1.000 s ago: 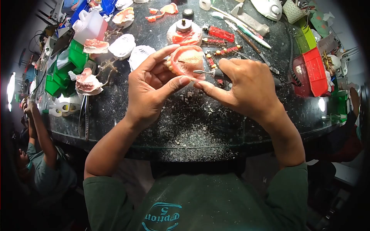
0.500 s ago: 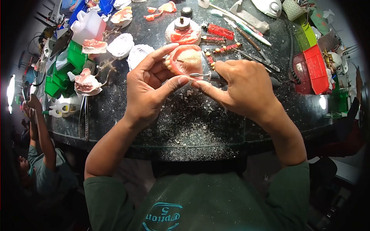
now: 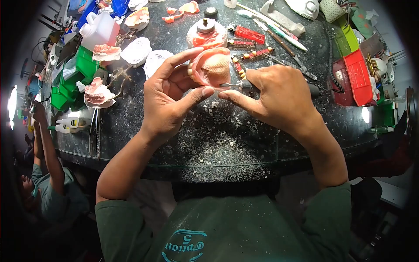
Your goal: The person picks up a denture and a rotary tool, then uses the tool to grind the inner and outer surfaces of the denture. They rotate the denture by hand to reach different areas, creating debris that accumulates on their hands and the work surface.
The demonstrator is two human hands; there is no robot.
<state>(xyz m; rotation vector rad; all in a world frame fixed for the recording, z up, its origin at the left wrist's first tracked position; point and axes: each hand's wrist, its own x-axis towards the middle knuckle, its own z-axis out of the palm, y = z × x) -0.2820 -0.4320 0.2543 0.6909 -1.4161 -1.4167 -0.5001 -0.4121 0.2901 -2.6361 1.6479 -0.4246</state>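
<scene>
Dust (image 3: pixel 222 155) litters the dark surface (image 3: pixel 120 135). The left hand (image 3: pixel 166 98) clamps a denture (image 3: pixel 214 65), upper centre, in curled fingers; the right hand (image 3: pixel 281 98), knuckles up, clamps fingers round a grinder (image 3: pixel 248 85) at the denture's edge. Upper left, a jug (image 3: pixel 92 29) holds pinkish liquid (image 3: pixel 108 39).

We see strong white light on the left hand (image 3: pixel 168 91), the right hand (image 3: pixel 279 94) and the pink denture (image 3: pixel 216 63), with pale shavings (image 3: pixel 222 153) crisp against the dark tabletop (image 3: pixel 122 126). The white casts (image 3: pixel 136 52) at far left look nearly washed out. A strip of light (image 3: pixel 13 105) glares at the left margin, and a bright spot (image 3: pixel 365 115) gleams at right. On the near side we find the green shirt (image 3: pixel 235 227) in dim shade, while the person (image 3: pixel 54 194) at left sinks into gloom. Toward the edges we notice strong wide-angle bending, softened detail and black corners.
</scene>
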